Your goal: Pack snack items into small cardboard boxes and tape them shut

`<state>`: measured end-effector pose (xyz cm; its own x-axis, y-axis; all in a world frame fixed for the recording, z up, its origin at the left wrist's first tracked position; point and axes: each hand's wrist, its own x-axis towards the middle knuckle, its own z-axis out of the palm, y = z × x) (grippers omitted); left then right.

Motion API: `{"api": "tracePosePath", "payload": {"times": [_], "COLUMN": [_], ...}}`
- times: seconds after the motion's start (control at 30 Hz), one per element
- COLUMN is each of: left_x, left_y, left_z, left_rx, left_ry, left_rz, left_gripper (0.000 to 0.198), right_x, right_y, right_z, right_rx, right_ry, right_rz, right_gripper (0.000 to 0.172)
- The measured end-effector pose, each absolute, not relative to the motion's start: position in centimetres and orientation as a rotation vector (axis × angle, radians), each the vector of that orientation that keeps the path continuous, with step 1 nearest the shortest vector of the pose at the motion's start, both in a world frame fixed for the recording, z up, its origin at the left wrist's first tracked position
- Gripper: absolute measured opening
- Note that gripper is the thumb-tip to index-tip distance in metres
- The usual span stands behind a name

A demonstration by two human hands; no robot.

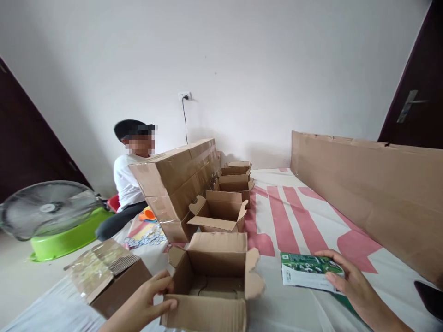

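Note:
My left hand (154,297) pinches the left edge of an open cardboard box (204,313), thumb on the near flap and fingers curled over the side wall. The box's flaps are folded outward, and its brown floor shows inside. Over to the right, my right hand (356,286) grips a flat green-and-white printed packet (308,273) by its right end, fingers above and thumb across its face. Whether it is a thin box or a booklet I cannot tell. Part of another green thing (347,304) shows beneath that hand.
More open boxes (224,210) run back in a row beside stacked taped cartons (176,180). A taped box (107,276) stands left of my left hand. A seated person (128,180) and a fan (51,207) are farther left. A cardboard panel (367,193) stands right; a dark object (429,297) lies near it.

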<state>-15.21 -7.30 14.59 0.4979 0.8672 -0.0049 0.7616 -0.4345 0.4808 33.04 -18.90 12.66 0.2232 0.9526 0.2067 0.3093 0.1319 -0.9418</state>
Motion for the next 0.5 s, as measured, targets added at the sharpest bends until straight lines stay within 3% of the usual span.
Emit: {"api": "tracePosePath", "payload": {"times": [0.2,0.3,0.4,0.5], "left_x": [-14.3,-10.4,-4.8,1.6], "left_y": [-7.3,-8.6,-9.3,-8.0], "left_z": [14.6,17.3,21.0,22.6], "left_rx": [2.612,2.68,2.558,2.39], "left_ry": [1.502,1.39,1.171,0.874], "left_rz": [0.622,0.796,0.692,0.471], "left_gripper": [0.037,0.036,0.032,0.074], "right_x": [33.4,33.1,32.4,31.3], "right_y": [-18.9,-18.7,-18.0,-16.6], "right_z": [9.7,9.4,10.2,11.6], "right_rx": [-1.357,-1.294,-1.198,-1.122], "right_ry": [-1.017,-0.923,-0.882,-0.882], "right_rz": [0.845,0.859,0.878,0.883], "right_gripper": [0.048,0.051,0.051,0.051]}}
